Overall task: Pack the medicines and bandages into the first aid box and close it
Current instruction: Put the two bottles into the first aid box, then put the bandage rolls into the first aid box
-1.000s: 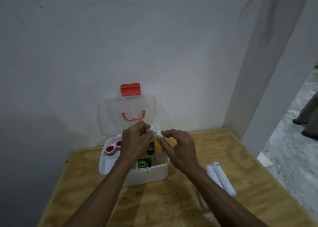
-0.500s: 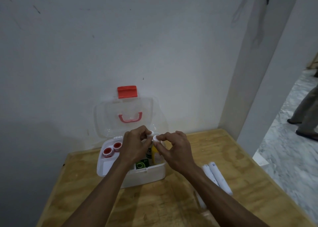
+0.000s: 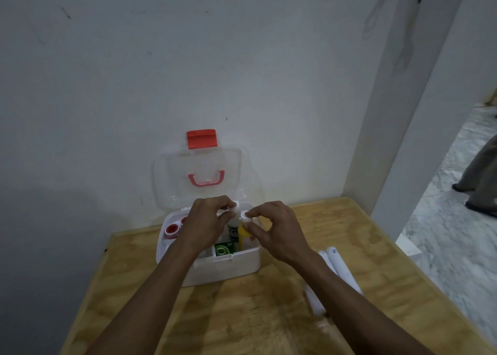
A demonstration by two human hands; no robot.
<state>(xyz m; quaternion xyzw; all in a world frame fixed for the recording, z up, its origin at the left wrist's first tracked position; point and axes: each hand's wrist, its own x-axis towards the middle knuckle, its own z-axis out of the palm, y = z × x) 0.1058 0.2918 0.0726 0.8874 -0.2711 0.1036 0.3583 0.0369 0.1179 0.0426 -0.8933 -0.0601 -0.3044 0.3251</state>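
From my headset feed I saw only two arms, both entering from the bottom edge of the frame. Both forearms were bare right down to that edge; no sleeve or cuff showed on either. The left hand (image 3: 207, 224) carried no glove, ring or bandage that I could make out, and its wrist was bare of any watch or band. The right hand (image 3: 279, 233) was likewise ungloved, its wrist plain, its fingers (image 3: 254, 229) showing no rings. Both arms looked slim and long in the wide-angle lens. The light was dim, so finer marks were beyond telling.
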